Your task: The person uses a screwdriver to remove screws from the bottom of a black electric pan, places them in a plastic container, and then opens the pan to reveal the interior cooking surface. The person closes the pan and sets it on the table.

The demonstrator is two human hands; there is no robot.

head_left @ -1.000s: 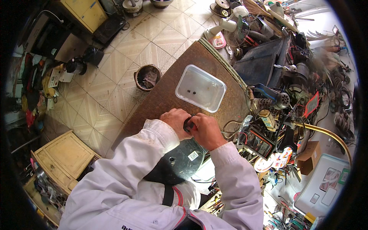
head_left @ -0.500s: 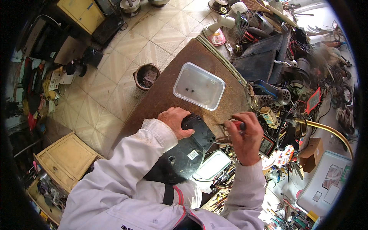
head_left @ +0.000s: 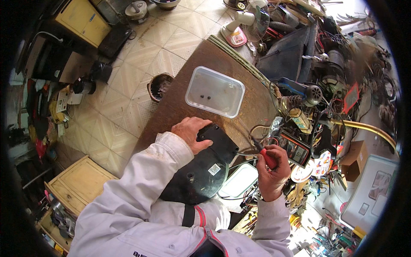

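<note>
My left hand (head_left: 193, 133) grips the far left corner of a black plastic housing (head_left: 197, 180), thumb on top and fingers over its far edge. The housing has a rounded wide part, screw holes and a small white printed label; it lies partly over my lap at the table's near edge. To its right, my right hand (head_left: 274, 171) is closed around the red handle of a screwdriver (head_left: 269, 160), its shaft pointing up and left over the table, apart from the housing. A clear plastic box (head_left: 216, 91) beyond my hands holds a few small dark pieces.
The brown worktop (head_left: 171, 98) carries the box. On the right are a meter with a screen (head_left: 295, 149), a blue-and-grey power tool (head_left: 302, 91), cables and a cardboard box (head_left: 354, 160). A bin (head_left: 159, 87) stands on the floor to the left.
My right hand has moved down and slightly right, and the red-handled screwdriver now shows clearly in it. My left hand keeps its grip on the housing. The whole view has shifted slightly.
</note>
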